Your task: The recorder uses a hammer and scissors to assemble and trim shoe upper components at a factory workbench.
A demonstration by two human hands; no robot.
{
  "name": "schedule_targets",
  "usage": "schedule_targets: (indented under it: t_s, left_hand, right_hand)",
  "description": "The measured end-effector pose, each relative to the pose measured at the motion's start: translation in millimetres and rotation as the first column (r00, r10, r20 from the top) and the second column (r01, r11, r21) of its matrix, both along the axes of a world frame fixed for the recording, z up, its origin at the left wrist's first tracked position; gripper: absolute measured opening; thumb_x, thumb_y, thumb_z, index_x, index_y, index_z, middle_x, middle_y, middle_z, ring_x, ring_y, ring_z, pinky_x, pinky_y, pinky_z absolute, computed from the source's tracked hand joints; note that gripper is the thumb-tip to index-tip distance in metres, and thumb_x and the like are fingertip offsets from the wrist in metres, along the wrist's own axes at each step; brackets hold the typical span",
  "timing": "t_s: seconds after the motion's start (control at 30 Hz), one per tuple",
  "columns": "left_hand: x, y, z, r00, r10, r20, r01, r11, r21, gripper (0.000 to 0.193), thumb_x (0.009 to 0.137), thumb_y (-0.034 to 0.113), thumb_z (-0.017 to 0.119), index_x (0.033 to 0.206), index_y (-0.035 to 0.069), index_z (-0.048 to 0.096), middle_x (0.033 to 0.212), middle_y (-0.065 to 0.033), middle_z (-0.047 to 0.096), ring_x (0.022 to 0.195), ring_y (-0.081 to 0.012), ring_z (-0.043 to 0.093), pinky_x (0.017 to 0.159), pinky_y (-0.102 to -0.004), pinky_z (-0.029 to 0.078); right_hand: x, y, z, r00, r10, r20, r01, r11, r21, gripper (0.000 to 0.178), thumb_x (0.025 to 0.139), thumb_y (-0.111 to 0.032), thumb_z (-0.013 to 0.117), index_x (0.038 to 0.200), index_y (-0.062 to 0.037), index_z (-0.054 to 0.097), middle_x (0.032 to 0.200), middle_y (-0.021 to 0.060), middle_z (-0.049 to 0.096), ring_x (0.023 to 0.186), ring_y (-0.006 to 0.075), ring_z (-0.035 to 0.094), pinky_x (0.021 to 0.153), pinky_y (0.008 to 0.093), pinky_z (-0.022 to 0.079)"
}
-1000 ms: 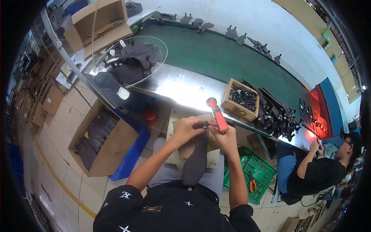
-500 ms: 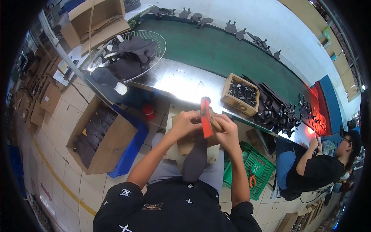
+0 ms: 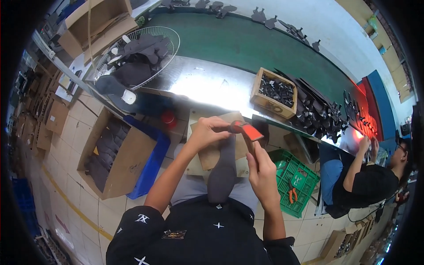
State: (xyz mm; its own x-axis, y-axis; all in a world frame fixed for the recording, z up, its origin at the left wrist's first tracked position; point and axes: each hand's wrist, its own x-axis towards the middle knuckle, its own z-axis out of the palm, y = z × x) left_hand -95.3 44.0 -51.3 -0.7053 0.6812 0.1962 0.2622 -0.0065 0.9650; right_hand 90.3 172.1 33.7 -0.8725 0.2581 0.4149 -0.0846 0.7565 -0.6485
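Observation:
A long dark grey insole-shaped piece (image 3: 222,174) lies over my lap, its wide end toward me. My left hand (image 3: 206,134) is closed at its narrow far end, thumb and fingers pinching there; whatever small part they may hold is hidden. In my right hand (image 3: 263,170) is a hammer (image 3: 251,131), gripped by its brown handle. Its head, partly bright red, is just beside my left fingertips, above the insole's far end. A wooden board (image 3: 204,152) lies beneath the insole.
On the metal-edged bench are a wooden box (image 3: 257,95) of small black parts, a pile of dark pieces (image 3: 318,117) and a wire basket (image 3: 174,51) of insoles. Below sit a carton (image 3: 128,165) of insoles and a green crate (image 3: 282,163) with orange-handled pliers (image 3: 292,194). A co-worker (image 3: 371,181) sits at right.
My right hand has moved down and right, away from my left, and now grips the hammer handle lower. The hammer's red part has swung to the right. My left hand has shifted slightly left.

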Motion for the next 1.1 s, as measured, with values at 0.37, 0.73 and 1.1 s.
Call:
schedule_targets:
  t_s: [0.37,0.73,1.1]
  left_hand:
    - [15.4,-5.0,-5.2,0.852,-0.049,-0.521,-0.148,0.933,-0.329,0.112,0.076,0.043,0.078,0.152,-0.005,0.012,0.131,-0.001,0.064,0.133,-0.024,0.048,0.114,-0.0458,0.026]
    - [18.5,-17.9,-10.7,0.715,0.017,-0.699,-0.247,0.942,-0.229,0.037,0.077,0.02,0.075,0.114,0.016,0.072,0.121,0.0024,0.07,0.129,-0.0243,0.054,0.117,-0.0552,0.018]
    - [111.8,-78.9,89.5,0.934,-0.318,0.164,0.327,0.944,-0.031,0.019,0.088,0.015,0.072,0.096,-0.001,0.075,0.085,-0.0115,0.072,0.079,-0.0205,0.07,0.072,-0.0282,0.051]
  right_hand:
    - [6.8,0.3,-1.2,0.991,0.034,0.132,-0.034,0.999,-0.005,0.044,0.094,-0.003,0.059,0.135,0.0078,0.048,0.113,0.0268,0.062,0.099,0.0432,0.064,0.079,0.0384,0.054]
    - [14.3,0.9,9.8,1.0,0.004,0.002,-0.004,1.0,-0.026,0.021,0.094,-0.003,0.059,0.114,0.0047,0.061,0.079,0.0107,0.064,0.065,0.0141,0.059,0.058,0.0277,0.046]
    - [-20.8,12.3,-17.8,0.94,0.241,0.24,-0.331,0.806,0.49,0.04,0.089,-0.018,0.067,0.127,-0.0057,0.062,0.108,0.0121,0.068,0.103,0.0313,0.063,0.087,0.0428,0.048]
